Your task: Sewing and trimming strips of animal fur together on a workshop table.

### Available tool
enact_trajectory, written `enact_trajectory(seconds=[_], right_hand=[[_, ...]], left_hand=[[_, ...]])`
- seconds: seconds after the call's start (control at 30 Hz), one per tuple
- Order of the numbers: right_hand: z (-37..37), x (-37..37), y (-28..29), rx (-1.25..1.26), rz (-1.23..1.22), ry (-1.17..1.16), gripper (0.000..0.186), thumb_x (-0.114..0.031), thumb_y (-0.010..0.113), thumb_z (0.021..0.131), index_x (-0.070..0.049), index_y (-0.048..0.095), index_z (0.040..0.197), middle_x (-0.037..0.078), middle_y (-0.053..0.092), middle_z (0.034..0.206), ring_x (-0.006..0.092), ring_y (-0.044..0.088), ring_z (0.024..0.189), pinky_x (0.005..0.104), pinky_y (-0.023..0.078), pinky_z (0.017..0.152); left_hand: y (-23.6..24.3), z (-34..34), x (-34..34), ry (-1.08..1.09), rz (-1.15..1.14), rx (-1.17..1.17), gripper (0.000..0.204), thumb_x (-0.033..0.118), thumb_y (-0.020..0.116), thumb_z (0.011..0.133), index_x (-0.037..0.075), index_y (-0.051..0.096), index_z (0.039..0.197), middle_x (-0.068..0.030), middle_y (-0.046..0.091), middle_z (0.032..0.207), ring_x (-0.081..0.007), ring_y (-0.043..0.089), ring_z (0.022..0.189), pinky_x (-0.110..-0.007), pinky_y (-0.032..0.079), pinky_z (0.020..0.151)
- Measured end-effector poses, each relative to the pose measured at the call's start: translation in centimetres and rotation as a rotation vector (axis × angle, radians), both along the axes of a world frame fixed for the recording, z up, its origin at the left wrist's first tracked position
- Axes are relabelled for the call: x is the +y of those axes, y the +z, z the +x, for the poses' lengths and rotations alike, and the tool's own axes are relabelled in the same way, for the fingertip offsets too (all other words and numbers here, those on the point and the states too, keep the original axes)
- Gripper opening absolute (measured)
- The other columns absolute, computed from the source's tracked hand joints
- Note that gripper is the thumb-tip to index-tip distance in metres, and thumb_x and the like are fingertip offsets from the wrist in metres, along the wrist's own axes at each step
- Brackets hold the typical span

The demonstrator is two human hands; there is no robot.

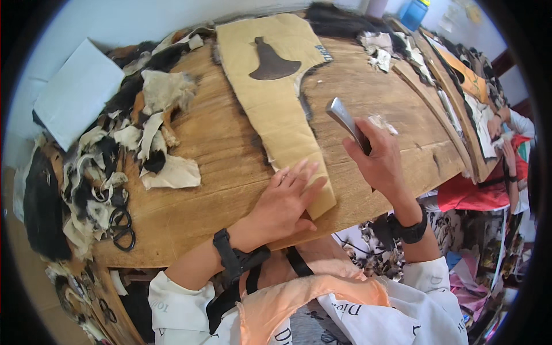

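Hide scraps: I see black, cream and tan pieces heaped left of the left grip, black looped handles beside them.
Left sleeve: white, dark printed lettering, below the left grip.
Yellow pattern: on the wooden table, reaching from under the left grip to well beyond it; wide at the far end, narrow near me, dark fur edging it.
Dark blade: flared, lying on the pattern, beyond both grips.
Left grip: fingers spread; I have it resting on the pattern's near end, grasping nothing.
Blue characters: at the pattern's right edge, beyond the right grip.
Right grip: closed around a metal tool, silver end pointing up-left.
Co-worker: red garment, well right of the right grip.
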State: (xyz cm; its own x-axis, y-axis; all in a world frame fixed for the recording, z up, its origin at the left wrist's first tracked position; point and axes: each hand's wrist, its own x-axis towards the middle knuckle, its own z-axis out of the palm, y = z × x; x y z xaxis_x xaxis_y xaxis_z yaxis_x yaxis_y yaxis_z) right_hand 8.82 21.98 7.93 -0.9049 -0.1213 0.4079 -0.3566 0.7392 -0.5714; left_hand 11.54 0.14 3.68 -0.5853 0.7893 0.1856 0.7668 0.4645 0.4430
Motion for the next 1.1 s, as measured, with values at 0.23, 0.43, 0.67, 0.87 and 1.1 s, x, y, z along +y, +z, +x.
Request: enact_trajectory(seconds=[0.23, 0.43, 0.67, 0.87, 1.1], right_hand=[[0.6, 3.5, -0.7, -0.024, -0.075, -0.198, 0.017, -0.014, 0.067, 0.072, -0.001, 0.060, 0.081, 0.012, 0.056, 0.067, 0.0261, 0.056, 0.058, 0.0341, 0.043, 0.054], [1.0, 5.0, -0.9, -0.030, -0.113, -0.239, 0.017, -0.014, 0.069, 0.069, 0.000, 0.058, 0.073, 0.011, 0.053, 0.065, 0.0244, 0.053, 0.055, 0.0332, 0.042, 0.053], [0.2, 4.2, -0.3, 0.338, 0.082, -0.108, 0.019, -0.015, 0.071, 0.068, -0.003, 0.056, 0.069, 0.008, 0.051, 0.063, 0.0219, 0.049, 0.053, 0.0331, 0.039, 0.050], [-0.1, 3.8, 0.6, 0.175, -0.044, -0.017, 0.019, -0.015, 0.072, 0.069, -0.005, 0.056, 0.069, 0.003, 0.051, 0.059, 0.0159, 0.049, 0.051, 0.0282, 0.036, 0.045], [-11.1, 8.8, 8.5, -0.402, -0.749, 0.448, 0.033, -0.033, 0.048, 0.092, -0.005, 0.053, 0.109, 0.006, 0.057, 0.096, 0.0127, 0.054, 0.078, 0.0231, 0.044, 0.066]], left_hand=[[-0.4, -0.6, 1.3, 0.066, -0.040, -0.011, 0.042, 0.015, 0.064, 0.077, 0.006, 0.056, 0.118, -0.0168, 0.048, 0.129, -0.0359, 0.043, 0.121, -0.040, 0.038, 0.099], [2.1, -3.6, 0.4, 0.139, 0.283, -0.519, 0.034, -0.005, 0.057, 0.075, 0.004, 0.063, 0.107, -0.0112, 0.065, 0.103, -0.0176, 0.061, 0.084, -0.026, 0.048, 0.076], [8.4, -12.1, -2.8, 1.005, 0.362, 0.246, 0.041, 0.019, 0.065, 0.084, 0.005, 0.053, 0.121, -0.0131, 0.064, 0.102, -0.0224, 0.060, 0.092, -0.032, 0.047, 0.080], [5.9, -6.9, -2.4, 0.465, 0.219, 0.265, 0.022, 0.010, 0.061, 0.084, 0.005, 0.063, 0.105, -0.0129, 0.062, 0.105, -0.0235, 0.057, 0.100, -0.032, 0.045, 0.082], [5.1, -1.9, -2.9, 0.795, 0.275, -0.219, 0.011, 0.007, 0.061, 0.084, 0.001, 0.065, 0.092, -0.0075, 0.062, 0.082, -0.0126, 0.055, 0.064, -0.023, 0.043, 0.059]])
